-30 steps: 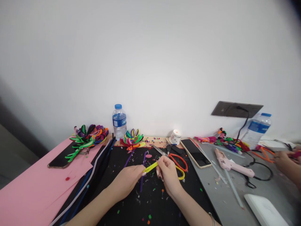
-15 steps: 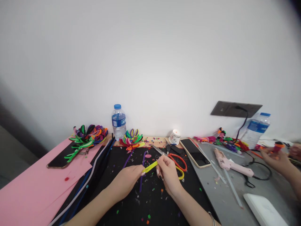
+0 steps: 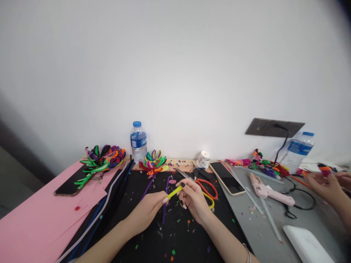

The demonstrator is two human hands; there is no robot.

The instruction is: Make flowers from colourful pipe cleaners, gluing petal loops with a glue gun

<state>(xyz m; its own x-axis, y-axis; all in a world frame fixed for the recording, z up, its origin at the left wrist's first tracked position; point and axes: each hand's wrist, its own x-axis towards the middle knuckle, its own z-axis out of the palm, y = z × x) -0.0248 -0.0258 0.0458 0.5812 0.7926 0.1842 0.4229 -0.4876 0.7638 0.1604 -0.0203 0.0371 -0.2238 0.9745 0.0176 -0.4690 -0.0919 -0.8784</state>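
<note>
A short yellow pipe cleaner (image 3: 174, 192), which looks folded double, is stretched between my two hands above the black mat. My left hand (image 3: 146, 212) pinches its lower left end between thumb and finger. At the upper right end, my right hand (image 3: 193, 199) grips it, the other fingers curled. Under and behind my hands lies a purple pipe cleaner (image 3: 164, 212) on the mat (image 3: 131, 233). Beyond my right hand are scissors with red handles (image 3: 210, 188) and another yellow handle loop (image 3: 210, 201), partly hidden.
Bundles of coloured pipe cleaners (image 3: 105, 159) and a water bottle (image 3: 138, 142) stand along the wall. On the right lie a phone (image 3: 228, 178), a pink glue gun (image 3: 270, 191) with a cable, glue sticks (image 3: 271, 219) and a white box (image 3: 305, 243). A co-worker's hands (image 3: 325, 186) hold a small coloured figure.
My right hand has shifted slightly left, nearer my left hand. The yellow strand's two sides look pressed closer together. At the right, the co-worker's hands have come together around the small figure.
</note>
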